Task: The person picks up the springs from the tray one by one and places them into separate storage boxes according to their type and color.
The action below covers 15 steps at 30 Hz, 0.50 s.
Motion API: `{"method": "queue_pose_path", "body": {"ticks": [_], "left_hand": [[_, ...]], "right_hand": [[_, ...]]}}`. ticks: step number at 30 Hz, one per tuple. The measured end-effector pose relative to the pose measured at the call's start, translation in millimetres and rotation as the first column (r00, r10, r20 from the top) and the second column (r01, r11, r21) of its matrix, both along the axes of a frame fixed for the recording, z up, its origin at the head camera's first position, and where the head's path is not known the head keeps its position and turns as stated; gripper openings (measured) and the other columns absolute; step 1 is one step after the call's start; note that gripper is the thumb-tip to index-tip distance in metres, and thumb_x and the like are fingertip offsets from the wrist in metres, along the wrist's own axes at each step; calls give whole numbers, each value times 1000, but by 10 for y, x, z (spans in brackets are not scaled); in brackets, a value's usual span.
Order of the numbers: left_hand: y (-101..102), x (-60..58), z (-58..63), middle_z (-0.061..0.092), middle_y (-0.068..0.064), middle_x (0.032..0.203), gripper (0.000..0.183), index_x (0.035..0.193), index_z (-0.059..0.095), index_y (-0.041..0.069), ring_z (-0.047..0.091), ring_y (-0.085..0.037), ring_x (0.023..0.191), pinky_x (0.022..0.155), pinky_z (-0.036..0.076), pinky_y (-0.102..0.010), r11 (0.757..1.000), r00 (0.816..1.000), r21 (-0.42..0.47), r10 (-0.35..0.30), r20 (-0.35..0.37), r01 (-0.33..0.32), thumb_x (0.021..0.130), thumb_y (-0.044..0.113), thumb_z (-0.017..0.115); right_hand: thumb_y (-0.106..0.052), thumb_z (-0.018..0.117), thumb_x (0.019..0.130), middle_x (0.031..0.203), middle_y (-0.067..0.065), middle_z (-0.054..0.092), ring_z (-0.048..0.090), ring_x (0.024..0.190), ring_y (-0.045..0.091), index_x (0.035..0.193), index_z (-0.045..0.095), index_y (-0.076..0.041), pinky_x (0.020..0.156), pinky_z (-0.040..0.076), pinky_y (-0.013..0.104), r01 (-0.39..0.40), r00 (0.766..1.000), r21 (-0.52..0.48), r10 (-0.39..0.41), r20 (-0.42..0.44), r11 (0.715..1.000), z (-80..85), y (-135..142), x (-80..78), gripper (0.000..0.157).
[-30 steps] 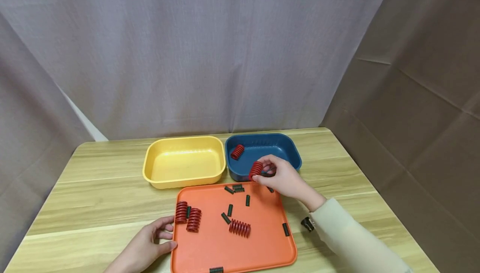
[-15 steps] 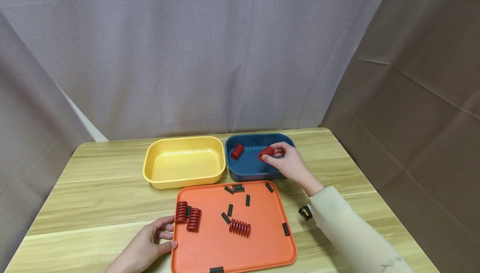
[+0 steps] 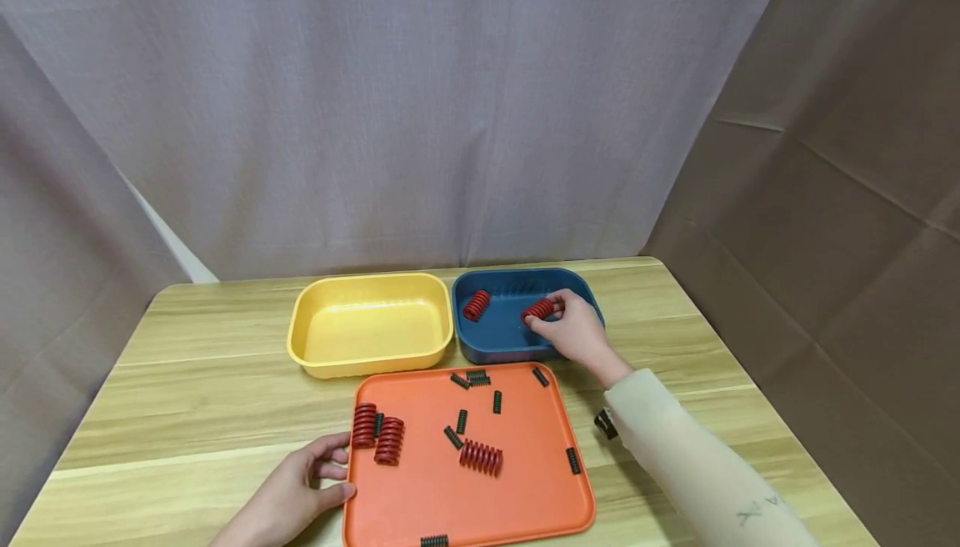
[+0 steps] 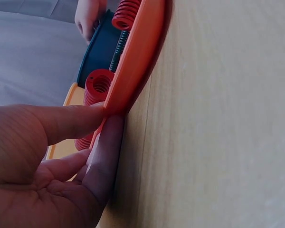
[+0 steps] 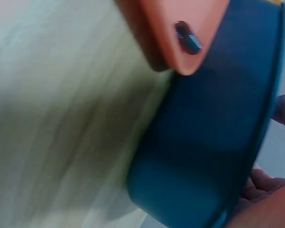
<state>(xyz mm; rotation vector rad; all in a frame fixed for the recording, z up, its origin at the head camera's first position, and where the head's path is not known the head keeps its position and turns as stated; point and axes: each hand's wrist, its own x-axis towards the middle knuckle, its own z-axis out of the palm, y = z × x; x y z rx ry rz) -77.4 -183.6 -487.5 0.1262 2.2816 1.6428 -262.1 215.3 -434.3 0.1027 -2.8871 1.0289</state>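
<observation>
My right hand is over the blue bin, pinching a thick red coil spring inside it. In the right wrist view the bin's wall hides that spring. A second red spring lies at the bin's left. With thumb and fingers my left hand grips the left rim of the orange tray; the left wrist view shows the thumb above the rim. On the tray lie three red springs, one in the middle, and several small dark green springs.
A yellow bin stands left of the blue one, behind the tray. A small black object lies or hangs beside the right sleeve; its kind is unclear. Grey curtains rise behind the wooden table.
My right hand has carried the red spring from above the bin's front rim back and right into the blue bin. The left hand has kept its grip on the tray.
</observation>
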Motion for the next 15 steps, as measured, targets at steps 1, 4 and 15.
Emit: {"method": "queue_pose_path", "body": {"ticks": [1,4,15], "left_hand": [[0,1,1,55,-10,109,70,136,44,-9,58,-22,98,78,47,-23,1000,1000,0,0,1,0,80,15,79],[-4,8,-1,55,-11,110,70,136,44,-10,58,-22,97,78,48,-23,1000,1000,1,-3,-3,3,80,14,79],[10,-8,0,56,-10,109,70,135,44,-9,58,-22,98,78,48,-23,1000,1000,-4,7,3,-7,80,15,80]], "right_hand": [[-38,75,83,99,9,60,55,88,22,115,55,-5,73,46,37,1,1000,16,-1,1,1000,-23,-4,-10,50],[-38,76,82,96,8,60,55,86,22,113,56,-5,71,46,36,0,1000,53,1,-2,999,-84,-6,-28,49],[-41,76,81,97,7,61,56,85,22,114,56,-6,70,47,38,-1,1000,111,1,5,994,-129,-21,-22,51]]}}
